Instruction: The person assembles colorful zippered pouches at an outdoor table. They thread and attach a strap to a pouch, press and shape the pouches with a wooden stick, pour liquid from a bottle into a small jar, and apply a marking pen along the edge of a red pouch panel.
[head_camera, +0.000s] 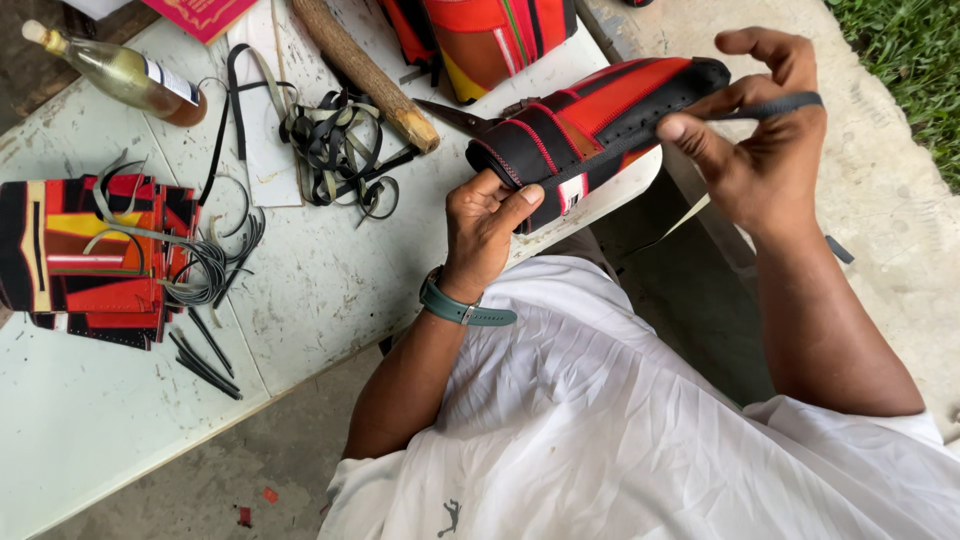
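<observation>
The table (300, 270) props the red-and-black pouch (590, 120) at its edge — the left hand (485, 225) clamps its near end steady, while the right hand (760, 140) pinches a dark strap (770, 106) taut along it.

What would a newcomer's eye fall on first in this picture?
First, the red and black pouch at top centre, gripped by the left hand while the right hand pinches a black strap along it. Next, the stack of bright patterned pieces at the table's left edge.
</observation>
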